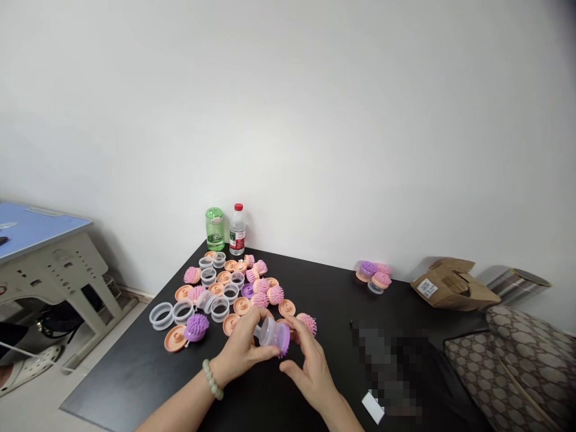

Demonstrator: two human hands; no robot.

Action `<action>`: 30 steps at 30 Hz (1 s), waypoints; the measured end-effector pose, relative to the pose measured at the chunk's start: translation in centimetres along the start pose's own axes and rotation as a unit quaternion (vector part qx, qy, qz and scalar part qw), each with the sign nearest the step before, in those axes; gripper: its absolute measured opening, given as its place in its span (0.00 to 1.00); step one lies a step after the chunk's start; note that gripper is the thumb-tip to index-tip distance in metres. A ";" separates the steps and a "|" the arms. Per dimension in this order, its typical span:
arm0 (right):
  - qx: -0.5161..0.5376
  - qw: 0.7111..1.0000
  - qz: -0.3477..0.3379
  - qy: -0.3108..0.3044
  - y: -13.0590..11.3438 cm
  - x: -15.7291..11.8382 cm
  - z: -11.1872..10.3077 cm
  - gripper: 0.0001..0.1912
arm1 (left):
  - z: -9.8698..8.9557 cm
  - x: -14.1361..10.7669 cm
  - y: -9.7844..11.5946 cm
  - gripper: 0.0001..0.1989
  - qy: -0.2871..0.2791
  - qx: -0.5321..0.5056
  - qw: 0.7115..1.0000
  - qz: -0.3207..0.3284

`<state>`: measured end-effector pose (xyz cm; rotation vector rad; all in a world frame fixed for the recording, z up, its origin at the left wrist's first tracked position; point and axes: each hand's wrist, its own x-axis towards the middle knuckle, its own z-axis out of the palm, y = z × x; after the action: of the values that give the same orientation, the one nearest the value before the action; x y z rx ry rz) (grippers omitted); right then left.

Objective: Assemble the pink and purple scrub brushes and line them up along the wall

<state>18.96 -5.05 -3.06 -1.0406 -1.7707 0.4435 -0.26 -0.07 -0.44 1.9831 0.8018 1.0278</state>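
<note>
My left hand (pixel 247 343) is closed around a clear plastic cup-shaped part (pixel 270 331). A purple bristled brush head (pixel 282 339) sits at the cup's right end, with its bristles facing right and down. My right hand (pixel 309 363) is beside the brush head, thumb and fingers apart; its fingertips are at the upper edge, and whether they touch is hard to tell. Just beyond my hands lie pink bristled heads (pixel 275 294), orange round caps (pixel 242 306) and clear rings (pixel 220 309). Another purple bristled head (pixel 197 327) lies on the left near an orange cap (pixel 175 338).
A green bottle (pixel 215 231) and a red-capped water bottle (pixel 237 231) stand at the back of the black table (pixel 130 366). Several brushes (pixel 375 276) are grouped by the wall. Rightward are a brown paper bag (pixel 454 285), a metallic cylinder (pixel 517 291) and a patterned bag (pixel 531 354).
</note>
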 end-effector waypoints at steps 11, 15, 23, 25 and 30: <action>-0.006 1.000 0.019 0.020 -0.1 0.0 0.3 0.36 | 0.1 0.0 -0.1 0.33 0.015 0.006 1.000 0.008; 0.021 0.999 0.044 -0.008 0.3 -0.1 0.3 0.33 | 0.1 0.1 -0.2 0.32 0.010 0.015 1.000 0.006; 0.050 0.996 0.069 0.013 -0.4 0.2 0.3 0.29 | 0.1 0.2 -0.2 0.32 0.020 0.018 1.000 0.015; 0.082 0.992 0.093 -0.002 -0.4 0.3 0.5 0.25 | 0.1 0.1 -0.3 0.32 0.017 0.017 1.000 0.018; 0.078 0.992 0.098 0.028 -0.2 1.0 -0.8 0.19 | 0.0 0.2 -0.3 0.31 0.028 0.029 0.999 0.022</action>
<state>19.47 -4.47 -1.97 -1.1093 -1.5639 0.6575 -0.25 0.24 -0.60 2.0376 0.8305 1.1020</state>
